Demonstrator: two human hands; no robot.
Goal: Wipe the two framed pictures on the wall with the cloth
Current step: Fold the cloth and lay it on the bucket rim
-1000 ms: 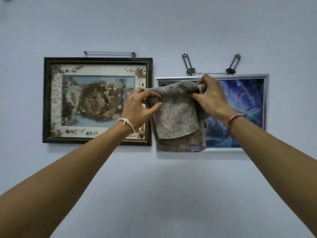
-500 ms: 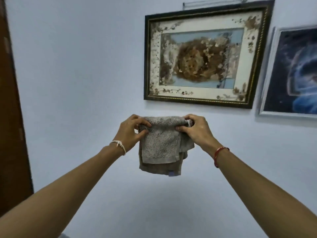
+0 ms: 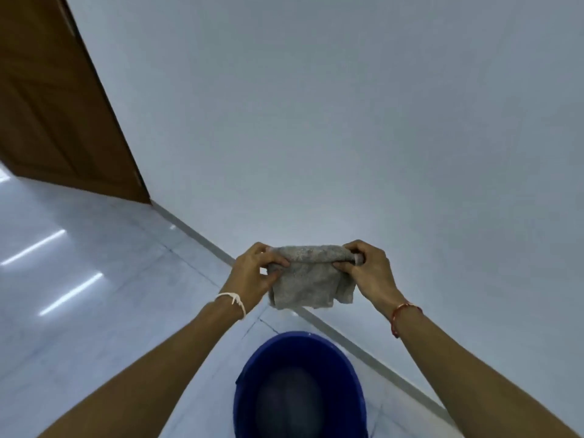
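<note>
A folded grey cloth [image 3: 308, 279] hangs between both hands in front of the pale wall, low down near the floor line. My left hand [image 3: 252, 275] pinches its left top corner and my right hand [image 3: 368, 268] pinches its right top corner, the top edge stretched between them. The cloth hangs above and beyond a blue bucket [image 3: 300, 349]. Neither framed picture is in view.
The blue bucket stands on the white tiled floor [image 3: 79, 327] close to the wall's skirting. A brown wooden door [image 3: 53, 105] fills the upper left. The bare pale wall [image 3: 347, 121] takes up most of the view.
My view has swung down and left, so both pictures have left the frame and the bucket and floor have appeared. Both hands have come down with the cloth still held between them.
</note>
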